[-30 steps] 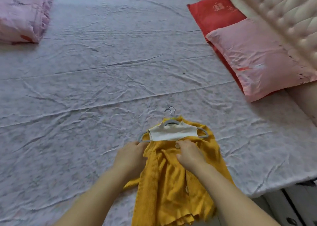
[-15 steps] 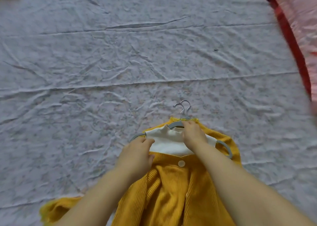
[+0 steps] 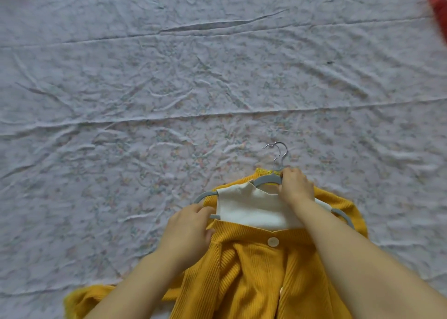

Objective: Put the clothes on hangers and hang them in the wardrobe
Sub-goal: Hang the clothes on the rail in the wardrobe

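The cardigan (image 3: 254,270), over a white top (image 3: 249,207) on a grey hanger (image 3: 266,180), lies at lower centre, running off the bottom edge. The left hand (image 3: 188,226) grips the cardigan's shoulder; the right hand (image 3: 296,188) pinches the hanger below its hooks (image 3: 278,154). Creased bed sheet (image 3: 169,88) lies open above and left; a red pillow (image 3: 437,1) clips the upper right corner.

Mustard-yellow cardigan (image 3: 261,275) (ribbed), white top (image 3: 251,207), grey hanger (image 3: 266,181), floral bedsheet (image 3: 169,88).

A wrinkled floral bedsheet (image 3: 169,88) and a red pillow (image 3: 437,6).
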A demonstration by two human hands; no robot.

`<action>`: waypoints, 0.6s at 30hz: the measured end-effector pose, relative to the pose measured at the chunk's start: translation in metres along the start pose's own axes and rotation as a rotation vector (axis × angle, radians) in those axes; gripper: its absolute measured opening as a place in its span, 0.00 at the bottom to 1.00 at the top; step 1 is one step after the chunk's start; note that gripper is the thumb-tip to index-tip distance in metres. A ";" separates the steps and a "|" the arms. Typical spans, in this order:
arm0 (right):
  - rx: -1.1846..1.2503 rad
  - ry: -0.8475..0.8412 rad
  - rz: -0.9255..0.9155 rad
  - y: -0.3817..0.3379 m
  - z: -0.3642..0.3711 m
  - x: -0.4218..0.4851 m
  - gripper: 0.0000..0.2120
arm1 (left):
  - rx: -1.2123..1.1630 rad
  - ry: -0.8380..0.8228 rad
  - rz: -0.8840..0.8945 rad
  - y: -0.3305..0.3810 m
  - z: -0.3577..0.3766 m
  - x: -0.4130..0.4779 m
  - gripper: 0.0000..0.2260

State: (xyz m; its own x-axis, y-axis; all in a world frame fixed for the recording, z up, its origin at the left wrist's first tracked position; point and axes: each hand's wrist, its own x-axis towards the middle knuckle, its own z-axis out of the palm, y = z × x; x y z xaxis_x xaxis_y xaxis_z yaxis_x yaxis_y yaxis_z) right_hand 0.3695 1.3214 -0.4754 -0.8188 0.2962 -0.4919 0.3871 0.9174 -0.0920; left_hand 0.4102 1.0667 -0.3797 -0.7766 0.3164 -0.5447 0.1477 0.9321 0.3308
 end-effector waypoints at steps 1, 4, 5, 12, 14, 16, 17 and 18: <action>0.006 0.021 -0.001 -0.001 -0.006 -0.005 0.10 | -0.003 0.012 0.006 -0.001 -0.002 -0.003 0.20; 0.064 0.140 -0.067 -0.001 -0.029 -0.035 0.08 | -0.011 0.042 0.021 -0.002 -0.010 -0.018 0.21; 0.075 0.190 -0.118 0.000 -0.038 -0.051 0.08 | -0.020 0.052 0.029 0.000 -0.014 -0.024 0.21; 0.197 0.378 -0.291 -0.017 -0.101 -0.202 0.09 | -0.114 0.195 0.187 0.024 -0.059 -0.089 0.22; 0.243 0.475 -0.259 -0.026 -0.117 -0.247 0.13 | -0.126 0.230 0.266 0.032 -0.073 -0.114 0.21; 0.297 0.531 -0.207 -0.040 -0.132 -0.292 0.13 | -0.133 0.264 0.364 0.041 -0.087 -0.138 0.22; 0.315 0.570 -0.189 -0.046 -0.138 -0.314 0.14 | -0.130 0.286 0.425 0.045 -0.096 -0.151 0.23; 0.316 0.623 -0.180 -0.052 -0.144 -0.337 0.14 | -0.126 0.312 0.497 0.050 -0.103 -0.164 0.23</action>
State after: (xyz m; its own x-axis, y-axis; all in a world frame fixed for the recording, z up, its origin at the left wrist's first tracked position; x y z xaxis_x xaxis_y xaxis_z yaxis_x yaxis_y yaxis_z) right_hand 0.5647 1.2119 -0.1802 -0.9346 0.3308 0.1307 0.2508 0.8735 -0.4172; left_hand 0.4816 1.0431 -0.1943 -0.7789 0.6247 -0.0558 0.4805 0.6515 0.5871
